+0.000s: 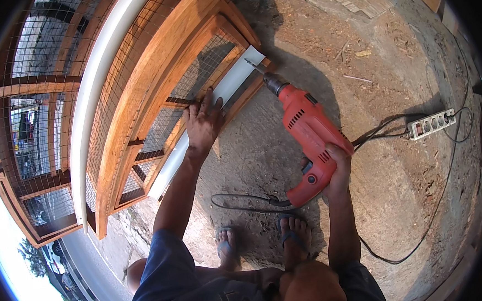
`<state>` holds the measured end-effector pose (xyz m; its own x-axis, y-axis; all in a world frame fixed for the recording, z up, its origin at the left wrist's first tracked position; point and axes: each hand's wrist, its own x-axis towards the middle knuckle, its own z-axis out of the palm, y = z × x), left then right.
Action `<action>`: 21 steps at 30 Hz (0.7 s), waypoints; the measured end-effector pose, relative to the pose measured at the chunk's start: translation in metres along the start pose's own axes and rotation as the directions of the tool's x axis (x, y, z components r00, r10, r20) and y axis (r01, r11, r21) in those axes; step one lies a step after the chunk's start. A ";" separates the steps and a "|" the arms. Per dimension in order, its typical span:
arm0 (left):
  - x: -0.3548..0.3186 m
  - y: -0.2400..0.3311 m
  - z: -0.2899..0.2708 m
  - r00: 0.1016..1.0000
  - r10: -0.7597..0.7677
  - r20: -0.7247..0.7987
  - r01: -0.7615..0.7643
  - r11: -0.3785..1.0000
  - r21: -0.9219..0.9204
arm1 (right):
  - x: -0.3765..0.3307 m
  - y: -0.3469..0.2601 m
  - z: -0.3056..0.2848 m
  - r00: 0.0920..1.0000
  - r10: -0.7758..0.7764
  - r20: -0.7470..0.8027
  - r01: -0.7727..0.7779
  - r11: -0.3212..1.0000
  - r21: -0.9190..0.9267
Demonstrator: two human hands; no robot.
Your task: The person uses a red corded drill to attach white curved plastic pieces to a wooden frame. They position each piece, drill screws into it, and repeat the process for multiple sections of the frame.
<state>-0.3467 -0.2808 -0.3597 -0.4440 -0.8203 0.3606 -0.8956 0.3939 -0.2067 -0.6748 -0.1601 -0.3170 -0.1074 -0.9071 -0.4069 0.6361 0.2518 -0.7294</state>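
Note:
My right hand (337, 169) grips the handle of a red electric drill (308, 127). The drill points up and to the left, and its bit reaches the far end of a white strip (239, 77); whether the tip touches it I cannot tell. The strip runs along the lower side of a wooden cage (138, 96) with wire mesh. My left hand (203, 122) lies over the middle of the strip with its fingers stretched out, pressing it against the wood.
A white power strip (431, 124) with black cords lies on the dirt-strewn concrete at the right. The drill's cord (244, 201) loops near my feet in flip-flops. A white pipe (86, 105) curves along the cage. Beyond it at the lower left is a road (102, 269).

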 end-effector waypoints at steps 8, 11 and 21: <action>0.001 0.002 0.001 0.998 0.010 -0.062 -0.010 1.000 0.011 | -0.002 -0.004 0.005 1.000 0.024 -0.002 -0.023 0.995 0.098; 0.001 0.001 0.001 1.000 -0.015 -0.021 0.015 1.000 0.004 | -0.001 -0.003 0.005 1.000 0.018 -0.013 -0.017 0.992 0.126; -0.003 0.001 0.004 1.000 -0.013 -0.019 0.013 1.000 -0.003 | 0.016 0.012 -0.021 0.998 -0.016 0.062 0.010 0.996 0.090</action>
<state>-0.3459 -0.2800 -0.3649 -0.4327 -0.8174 0.3803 -0.9014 0.3846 -0.1991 -0.6848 -0.1643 -0.3441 -0.0700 -0.9302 -0.3604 0.7015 0.2110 -0.6808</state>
